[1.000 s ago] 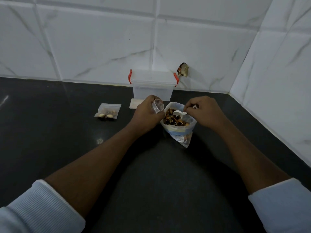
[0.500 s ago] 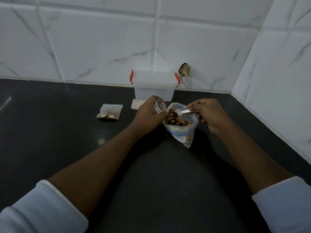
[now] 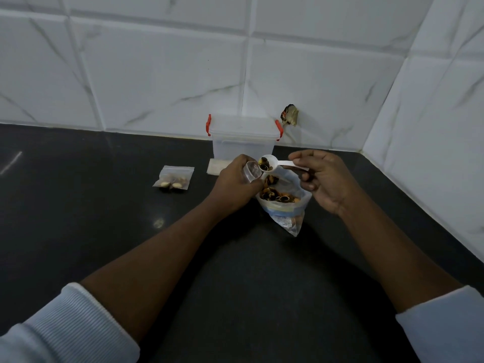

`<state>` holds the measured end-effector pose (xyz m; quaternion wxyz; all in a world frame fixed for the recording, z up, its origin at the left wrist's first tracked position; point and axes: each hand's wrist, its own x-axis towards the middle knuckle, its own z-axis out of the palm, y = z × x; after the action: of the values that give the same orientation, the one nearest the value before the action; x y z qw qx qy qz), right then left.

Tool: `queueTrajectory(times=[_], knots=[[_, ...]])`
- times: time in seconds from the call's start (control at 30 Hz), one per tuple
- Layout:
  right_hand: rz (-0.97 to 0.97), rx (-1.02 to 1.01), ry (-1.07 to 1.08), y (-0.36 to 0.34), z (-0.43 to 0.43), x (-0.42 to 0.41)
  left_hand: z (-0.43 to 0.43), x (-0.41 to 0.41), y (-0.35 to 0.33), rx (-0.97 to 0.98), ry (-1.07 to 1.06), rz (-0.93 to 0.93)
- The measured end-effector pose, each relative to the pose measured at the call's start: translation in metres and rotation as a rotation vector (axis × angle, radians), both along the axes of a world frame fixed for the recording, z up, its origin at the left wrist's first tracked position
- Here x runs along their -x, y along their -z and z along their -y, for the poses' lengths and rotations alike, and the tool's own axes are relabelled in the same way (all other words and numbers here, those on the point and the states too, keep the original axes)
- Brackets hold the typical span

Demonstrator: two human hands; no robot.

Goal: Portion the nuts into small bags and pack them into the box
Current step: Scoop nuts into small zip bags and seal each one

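Observation:
A large clear bag of nuts (image 3: 284, 205) stands open on the black counter (image 3: 104, 231) between my hands. My left hand (image 3: 235, 184) grips a small clear bag (image 3: 252, 172) with its mouth held open toward the right. My right hand (image 3: 323, 179) pinches the handle of a white plastic spoon (image 3: 277, 162). The spoon's bowl carries a few nuts and hovers right at the small bag's mouth, above the big bag. A filled small bag (image 3: 174, 178) lies flat on the counter to the left. The clear plastic box (image 3: 243, 140) with red latches stands shut against the wall.
A stack of flat small bags (image 3: 216, 166) lies just in front of the box, partly hidden by my left hand. Tiled walls close the back and the right side. A dark rough hole (image 3: 289, 117) marks the wall right of the box.
The spoon has come up out of the big bag with nuts in it and moved left to the mouth of the small bag. My left hand has stayed put.

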<state>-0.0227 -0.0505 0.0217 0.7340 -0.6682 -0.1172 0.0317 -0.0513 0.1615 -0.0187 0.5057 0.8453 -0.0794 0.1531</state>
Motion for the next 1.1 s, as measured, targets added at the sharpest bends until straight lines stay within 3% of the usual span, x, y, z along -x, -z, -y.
queueTrajectory(times=[0.1, 0.27, 0.4, 0.53, 0.63, 0.87, 1.0, 1.1], knots=[[0.102, 0.083, -0.029, 0.002, -0.006, 0.003, 0.0, 0.0, 0.001, 0.004, -0.004, -0.007], [0.42, 0.412, -0.071, 0.002, -0.008, 0.01, -0.001, -0.002, 0.003, 0.049, -0.009, 0.016], [0.506, 0.571, -0.115, 0.003, -0.009, 0.011, -0.002, -0.002, 0.005, 0.075, -0.016, 0.034], [0.555, 0.539, 0.047, -0.002, -0.001, 0.007, -0.002, -0.002, 0.003, 0.063, -0.005, 0.007], [0.611, 0.677, 0.143, -0.006, 0.011, 0.003, -0.003, -0.002, 0.002, 0.057, -0.003, -0.007], [0.586, 1.098, 0.0, 0.004, 0.008, -0.001, -0.003, 0.001, -0.001, 0.079, -0.022, -0.014], [0.664, 1.077, 0.123, -0.003, 0.014, 0.0, -0.002, 0.002, -0.002, 0.091, -0.025, -0.02], [0.647, 1.086, 0.057, 0.002, 0.01, -0.001, -0.003, 0.003, -0.002, 0.099, -0.022, 0.0]])
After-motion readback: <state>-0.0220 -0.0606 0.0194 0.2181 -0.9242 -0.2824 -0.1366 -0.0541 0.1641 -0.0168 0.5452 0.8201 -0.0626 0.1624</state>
